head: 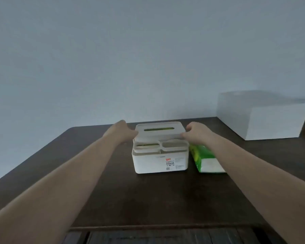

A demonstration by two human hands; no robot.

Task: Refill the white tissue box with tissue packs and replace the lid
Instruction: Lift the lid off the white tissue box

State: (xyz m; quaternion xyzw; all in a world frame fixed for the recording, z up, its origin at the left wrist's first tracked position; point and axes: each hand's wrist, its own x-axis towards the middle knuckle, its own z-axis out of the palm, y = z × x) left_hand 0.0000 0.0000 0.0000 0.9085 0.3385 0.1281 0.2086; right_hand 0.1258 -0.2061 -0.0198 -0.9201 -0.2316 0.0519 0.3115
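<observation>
Both hands clasp lid: left hand point(122, 132), right hand point(195, 132) at its short ends | lid point(159, 129) atop box point(159, 162), long axis left-right | spare pack point(205, 158) beside right forearm

This looks like a plain room in a home or a small office, though the pictures do not settle which. A dark brown wooden table point(148, 196) with a rounded far corner stands pushed against a bare, pale grey-blue wall point(148, 50) that carries no pictures, shelves or fittings. The light is dim and even. On the table sit ordinary household goods: a white plastic tissue box point(159, 162) with open compartments along its front and a printed label, a green-wrapped tissue pack point(205, 158) just beside it, and a plain white cardboard box point(264, 118) at the far right against the wall.
</observation>
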